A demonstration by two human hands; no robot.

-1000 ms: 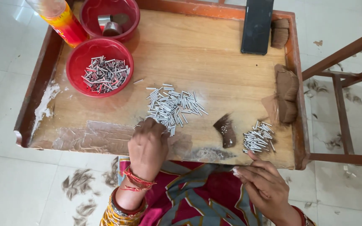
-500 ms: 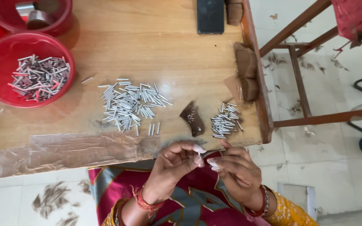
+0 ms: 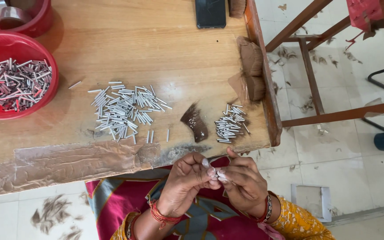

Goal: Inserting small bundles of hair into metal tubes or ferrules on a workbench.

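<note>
Both hands meet just below the near edge of the tabletop, above the person's lap. The left hand has its fingertips pinched closed; the right hand mirrors it, its fingertips pressed against those of the left. The two grips close together on a small pale piece, too small and too covered to identify; it lies at the point where the fingertips touch.

Just beyond the hands, near the tabletop's edge, lies a dark brown tuft. To its right, close by, sits a small pile of short silver tubes. To its left, a larger pile of the same tubes is spread loosely, with a few strays around it. A strip of brown tape covers the near edge on the left.

Farther left, a red bowl holds more tubes. A second red bowl stands behind it, at the far corner. A dark phone lies at the far edge. Brown fibre bundles rest along the right rim. Fibre scraps litter the floor.
</note>
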